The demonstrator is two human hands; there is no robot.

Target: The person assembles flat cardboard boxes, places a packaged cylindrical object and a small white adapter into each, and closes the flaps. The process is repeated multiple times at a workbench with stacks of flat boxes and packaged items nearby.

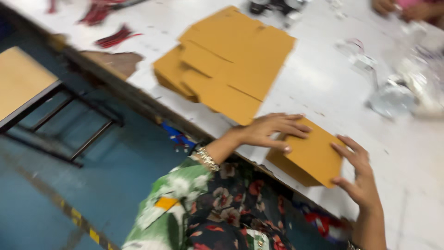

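Note:
A small folded brown cardboard box (314,155) sits at the near edge of the white table (323,78). My left hand (270,130) lies flat on its top left corner, fingers spread toward the right. My right hand (358,173) presses against its right side with the fingers apart. Both hands grip the box between them. A bracelet shows on my left wrist. The picture is blurred by motion.
A stack of flat brown cardboard sheets (226,62) lies further back on the table. Clear plastic bags (402,88) lie at the right. Red and black wire bundles (113,38) sit at the far left. A wooden stool (21,78) stands on the blue floor. Another person's hands (393,7) show at the top right.

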